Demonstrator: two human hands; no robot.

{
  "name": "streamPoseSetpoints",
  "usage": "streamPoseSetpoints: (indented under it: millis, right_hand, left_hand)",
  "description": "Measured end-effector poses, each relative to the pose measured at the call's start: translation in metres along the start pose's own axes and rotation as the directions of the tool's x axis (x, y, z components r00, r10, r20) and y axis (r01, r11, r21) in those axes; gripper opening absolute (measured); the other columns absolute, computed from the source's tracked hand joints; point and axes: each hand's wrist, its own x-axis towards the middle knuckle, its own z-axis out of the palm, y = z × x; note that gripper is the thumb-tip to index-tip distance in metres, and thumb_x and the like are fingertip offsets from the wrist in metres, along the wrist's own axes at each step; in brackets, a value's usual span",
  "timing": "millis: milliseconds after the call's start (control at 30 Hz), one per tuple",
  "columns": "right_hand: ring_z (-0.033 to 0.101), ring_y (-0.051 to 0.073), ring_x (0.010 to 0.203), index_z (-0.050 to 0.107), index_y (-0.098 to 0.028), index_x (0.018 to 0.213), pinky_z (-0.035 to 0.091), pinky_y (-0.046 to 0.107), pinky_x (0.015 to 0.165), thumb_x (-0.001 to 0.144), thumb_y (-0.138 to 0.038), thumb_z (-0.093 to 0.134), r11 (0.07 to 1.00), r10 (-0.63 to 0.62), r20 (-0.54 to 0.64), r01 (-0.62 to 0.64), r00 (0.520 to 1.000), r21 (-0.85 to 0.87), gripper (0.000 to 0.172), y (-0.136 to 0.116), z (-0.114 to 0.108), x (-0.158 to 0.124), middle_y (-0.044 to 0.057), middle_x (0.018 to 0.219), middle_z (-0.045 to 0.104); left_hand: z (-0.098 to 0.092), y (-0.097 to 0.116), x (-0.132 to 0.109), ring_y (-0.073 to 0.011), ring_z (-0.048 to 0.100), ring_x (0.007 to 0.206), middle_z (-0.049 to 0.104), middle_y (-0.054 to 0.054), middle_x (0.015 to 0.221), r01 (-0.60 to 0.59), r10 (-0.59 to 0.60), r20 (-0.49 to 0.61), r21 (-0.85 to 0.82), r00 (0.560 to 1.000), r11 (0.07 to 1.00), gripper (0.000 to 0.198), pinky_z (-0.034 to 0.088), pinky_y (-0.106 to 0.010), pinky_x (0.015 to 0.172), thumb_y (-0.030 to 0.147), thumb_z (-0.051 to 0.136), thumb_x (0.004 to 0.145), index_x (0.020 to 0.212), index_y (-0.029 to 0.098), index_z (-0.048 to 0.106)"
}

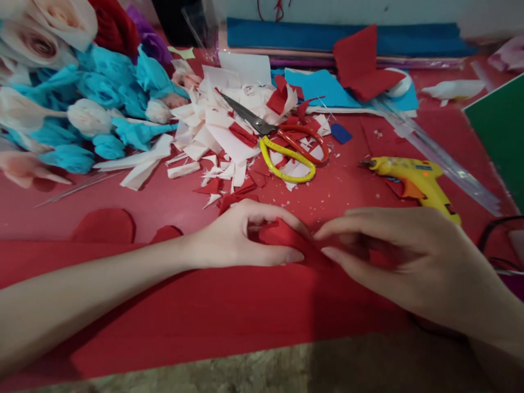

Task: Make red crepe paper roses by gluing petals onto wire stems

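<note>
A small piece of red crepe paper is held between my two hands above the red tabletop. My left hand curves around it, thumb in front and fingers behind. My right hand pinches its right end between thumb and fingertips. Below my hands lies a broad red sheet along the table's front edge. Two rounded red pieces rest left of my left hand, partly behind my forearm. Scissors with red and yellow handles lie beyond my hands.
A yellow glue gun lies behind my right hand. White and red paper scraps are heaped at the centre. Blue, white and pink paper flowers fill the back left. Folded blue paper lies behind, and a green board stands at the right.
</note>
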Motion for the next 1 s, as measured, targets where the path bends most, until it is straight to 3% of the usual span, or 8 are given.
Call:
streamPoseSetpoints:
  millis: [533,933,1000]
  right_hand:
    - [0.051,0.003,0.052,0.061,-0.021,0.079,0.036,0.014,0.05,0.074,-0.012,0.058,1.0,0.001,-0.087,0.001,0.996,0.023,0.01,0.0001,0.0074,0.0033,-0.007,0.065,0.06]
    - [0.046,0.002,0.048,0.058,-0.02,0.074,0.035,0.014,0.047,0.076,-0.013,0.056,1.0,0.016,-0.067,-0.016,0.998,-0.001,0.008,-0.002,0.0071,0.0032,-0.008,0.059,0.054]
    - [0.048,0.003,0.049,0.056,-0.021,0.073,0.036,0.015,0.047,0.076,-0.013,0.055,0.999,0.017,-0.12,-0.021,0.993,-0.034,0.009,-0.0016,0.0046,0.003,-0.007,0.06,0.055]
  left_hand:
    - [-0.0008,0.0008,0.0006,-0.0118,0.067,0.077,0.071,-0.002,0.091,0.024,-0.025,0.025,0.02,0.999,0.999,0.019,0.052,-0.011,0.063,0.011,0.064,0.07,0.088,0.014,0.065]
    - [-0.0004,0.0013,-0.0003,-0.0108,0.067,0.075,0.071,-0.001,0.086,0.036,-0.036,0.013,-0.018,0.999,0.999,0.018,0.051,-0.011,0.064,0.009,0.064,0.069,0.086,0.014,0.066]
    - [-0.0004,0.002,-0.0001,-0.0111,0.066,0.077,0.071,-0.002,0.087,0.032,-0.032,0.013,-0.007,0.999,0.999,0.017,0.051,-0.011,0.065,0.01,0.065,0.069,0.086,0.014,0.066]
